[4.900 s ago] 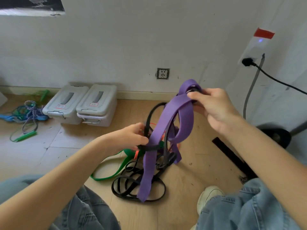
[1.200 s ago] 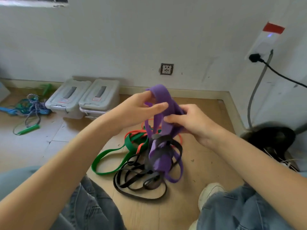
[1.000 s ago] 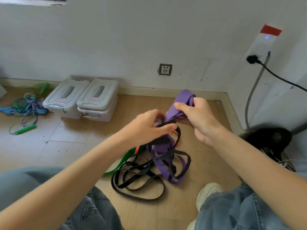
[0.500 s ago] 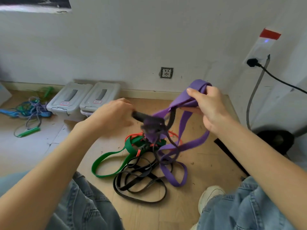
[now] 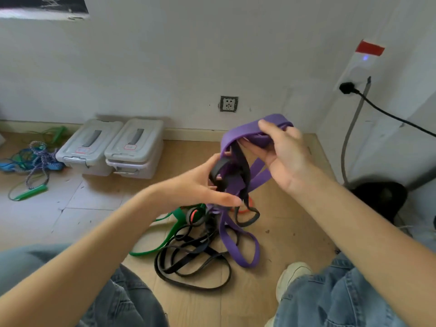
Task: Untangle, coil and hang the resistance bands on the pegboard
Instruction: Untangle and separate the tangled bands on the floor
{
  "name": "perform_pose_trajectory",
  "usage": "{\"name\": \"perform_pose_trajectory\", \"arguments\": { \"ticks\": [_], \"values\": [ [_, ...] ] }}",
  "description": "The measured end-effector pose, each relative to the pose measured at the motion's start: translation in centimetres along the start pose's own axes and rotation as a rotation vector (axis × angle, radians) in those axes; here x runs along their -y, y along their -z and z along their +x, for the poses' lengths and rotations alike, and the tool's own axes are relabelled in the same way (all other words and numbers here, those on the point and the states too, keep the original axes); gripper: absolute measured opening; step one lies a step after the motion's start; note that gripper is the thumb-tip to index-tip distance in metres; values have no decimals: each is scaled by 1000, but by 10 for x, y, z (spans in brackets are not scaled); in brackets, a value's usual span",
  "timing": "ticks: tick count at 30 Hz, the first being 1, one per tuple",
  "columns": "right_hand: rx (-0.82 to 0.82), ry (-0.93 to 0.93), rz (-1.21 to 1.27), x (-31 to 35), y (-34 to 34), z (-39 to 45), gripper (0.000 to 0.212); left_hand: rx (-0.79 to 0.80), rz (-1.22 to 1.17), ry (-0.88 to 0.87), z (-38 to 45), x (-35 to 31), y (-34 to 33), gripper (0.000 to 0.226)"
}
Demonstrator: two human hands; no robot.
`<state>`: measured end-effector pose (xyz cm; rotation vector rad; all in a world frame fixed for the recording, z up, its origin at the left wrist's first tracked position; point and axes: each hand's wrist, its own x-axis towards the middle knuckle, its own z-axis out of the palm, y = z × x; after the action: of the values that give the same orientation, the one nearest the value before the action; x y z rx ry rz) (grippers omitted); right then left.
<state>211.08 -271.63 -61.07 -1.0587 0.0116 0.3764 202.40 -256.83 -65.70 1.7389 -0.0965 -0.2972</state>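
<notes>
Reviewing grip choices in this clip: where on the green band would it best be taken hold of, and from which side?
Probably the green band's free loop lying flat on the floor, left of the pile, approached from the left and above. That end is clear of the black bands, while its other end runs into the knot under the left hand, where the fingers would catch several straps.

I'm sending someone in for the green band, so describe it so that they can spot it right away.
On the wooden floor in front of the wall socket lies a tangle of bands. The green band is the flat loop sticking out of its left side, beside the thin black bands; it is the only green one in the heap.
</notes>
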Motion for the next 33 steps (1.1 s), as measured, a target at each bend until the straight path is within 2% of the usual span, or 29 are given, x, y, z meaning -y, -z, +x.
{"name": "perform_pose_trajectory", "arguments": {
  "ticks": [3,5,6,7,9,10,12,14,15,19,21,24,25,27,29,33],
  "values": [
    [3,49,33,-2,1,3,12,-405,98,-50,8,4,-5,40],
    [35,82,66,6,5,7,8,-532,-28,-49,9,0,8,23],
    [85,65,23,8,8,8,14,-585,-95,-53,8,-5,14,17],
    [166,10,-84,8,11,9,28,-622,-163,-59,6,-11,20,11],
    [397,-196,-496,-2,16,2,63,-641,-357,-95,3,-23,25,10],
    [517,-292,-695,-11,16,-5,70,-635,-468,-108,2,-30,27,12],
    [637,-335,-883,-26,14,-17,55,-623,-660,-122,1,-40,31,15],
    [566,-221,-801,-33,9,-20,29,-544,-759,-92,-2,-44,34,17],
    [497,-164,-743,-32,8,-20,19,-479,-719,-75,-3,-42,35,20],
    [317,-98,-429,-18,5,-16,9,-139,-181,55,-13,-24,33,47],
    [254,-90,-333,-14,4,-12,10,-76,-89,183,-16,-13,24,60],
    [231,-64,-181,-8,5,-7,11,-139,-194,332,-11,-1,7,70],
    [222,-54,-166,-5,7,-5,11,-171,-240,342,-8,1,4,66],
    [189,-47,-180,3,11,-1,12,-245,-234,310,-5,-1,6,41],
    [112,-52,-290,11,16,4,13,-366,-184,263,-2,-6,15,16],
    [-43,2,-470,19,30,14,18,-709,-247,277,-2,-15,39,24]
  ]
}}
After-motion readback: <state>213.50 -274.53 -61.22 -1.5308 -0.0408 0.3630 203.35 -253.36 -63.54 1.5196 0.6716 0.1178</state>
